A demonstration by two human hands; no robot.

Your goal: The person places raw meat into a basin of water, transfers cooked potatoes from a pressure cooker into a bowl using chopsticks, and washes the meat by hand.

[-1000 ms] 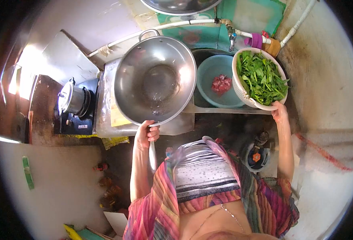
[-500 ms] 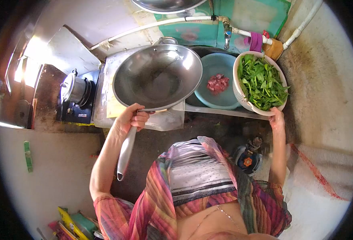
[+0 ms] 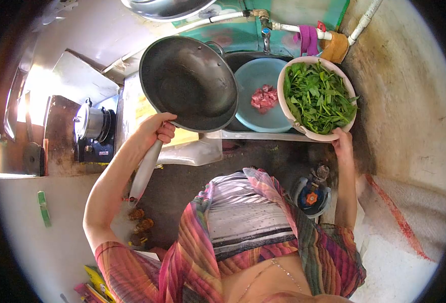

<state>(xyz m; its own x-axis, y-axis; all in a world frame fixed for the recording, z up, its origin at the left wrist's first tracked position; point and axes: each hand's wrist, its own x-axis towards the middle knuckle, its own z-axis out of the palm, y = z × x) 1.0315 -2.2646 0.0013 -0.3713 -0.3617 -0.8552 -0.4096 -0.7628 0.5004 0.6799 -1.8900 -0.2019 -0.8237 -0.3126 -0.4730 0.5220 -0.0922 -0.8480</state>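
- Holding the wok (image 3: 189,83) in the upper middle of the frame, tilted, its dark inside in view, its handle (image 3: 144,171) slanting toward the lower left.
- Gripping that handle close to the rim with the left hand (image 3: 158,132), fingers curled round it, thumb reaching to the edge of the wok.
- At upper right, holding the lower rim of the pale basket (image 3: 289,115) with the right hand (image 3: 343,142), fingers closed on the rim.
- Filling the basket, see leafy greens (image 3: 319,96), some poking past its right rim.
- Between wok and basket, find a blue basin (image 3: 250,76) in the sink (image 3: 263,135), with pieces of pink meat (image 3: 265,98) in it.
- Above the basin, note a tap (image 3: 266,38); to its right, a purple cloth (image 3: 308,40) and a brown one (image 3: 335,48) over the white pipe (image 3: 284,27).
- Below and left of the wok, partly hidden by it, see a light board (image 3: 182,137) on the counter.
- Farther left, see a silver pot (image 3: 90,122) on a dark stove (image 3: 96,154).
- Below the basket, near the right forearm, spot an orange knob (image 3: 311,198).
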